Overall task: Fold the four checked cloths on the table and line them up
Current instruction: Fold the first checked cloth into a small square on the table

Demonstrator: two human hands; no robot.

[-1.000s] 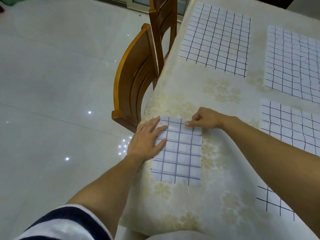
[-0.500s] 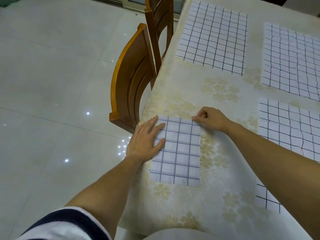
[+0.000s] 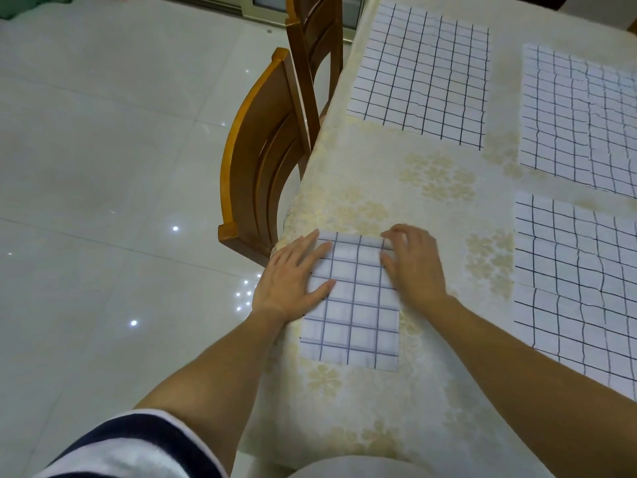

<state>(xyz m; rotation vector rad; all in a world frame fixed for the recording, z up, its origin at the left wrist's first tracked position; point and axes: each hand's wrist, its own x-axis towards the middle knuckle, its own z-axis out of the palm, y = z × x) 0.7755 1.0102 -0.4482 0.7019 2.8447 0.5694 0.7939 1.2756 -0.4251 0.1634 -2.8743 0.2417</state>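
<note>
Head view — left hand [image 3: 289, 281] and right hand [image 3: 415, 269] press flat-fingered on the folded cloth [image 3: 356, 315] — near-left on the table [image 3: 396, 408].

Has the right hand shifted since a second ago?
Yes. Against the folded cloth, the right hand swung from beside its far right corner toward the person, and now lies flat along the cloth's right edge.

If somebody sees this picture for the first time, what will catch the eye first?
The left hand and the right hand rest on a small folded checked cloth near the table's left edge. Three larger checked cloths lie unfolded beyond it, one far ahead, two along the right. A wooden chair stands at the table's left side.
</note>
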